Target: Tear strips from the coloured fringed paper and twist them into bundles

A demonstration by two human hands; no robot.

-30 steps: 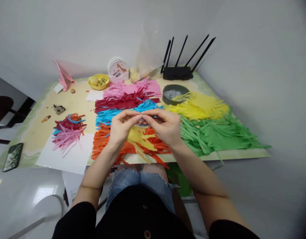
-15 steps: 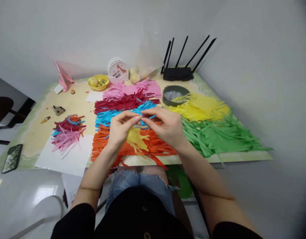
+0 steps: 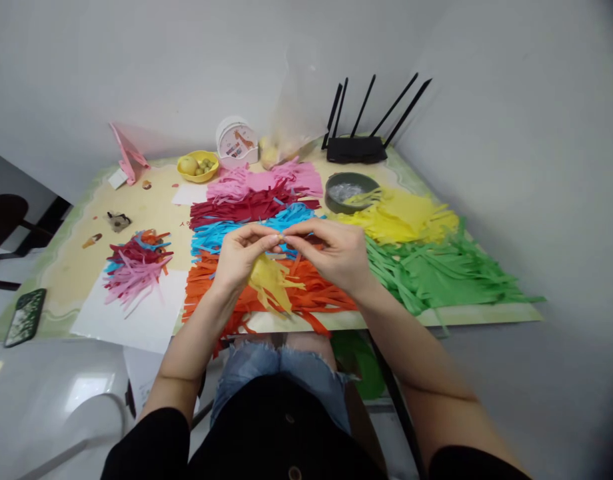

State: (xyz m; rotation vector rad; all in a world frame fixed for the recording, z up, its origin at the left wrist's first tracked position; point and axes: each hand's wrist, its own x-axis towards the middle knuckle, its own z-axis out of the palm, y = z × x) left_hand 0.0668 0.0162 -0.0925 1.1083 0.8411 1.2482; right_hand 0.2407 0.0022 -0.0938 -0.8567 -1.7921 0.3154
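Note:
My left hand and my right hand meet over the near middle of the table, fingertips pinched together on a yellow fringed paper piece whose cut strips hang down below them. Under the hands lies a pile of orange paper strips. Beyond it lie blue strips, dark red strips and pink strips. To the right are yellow strips and green strips.
A small mixed bundle of strips rests on white paper at left, with a phone near the table edge. At the back stand a yellow bowl, a round tin, a black router and a dark bowl.
The yellow fringed piece has been gathered tighter, its strips now bunched and hanging narrower. Both hands have stayed in nearly the same place.

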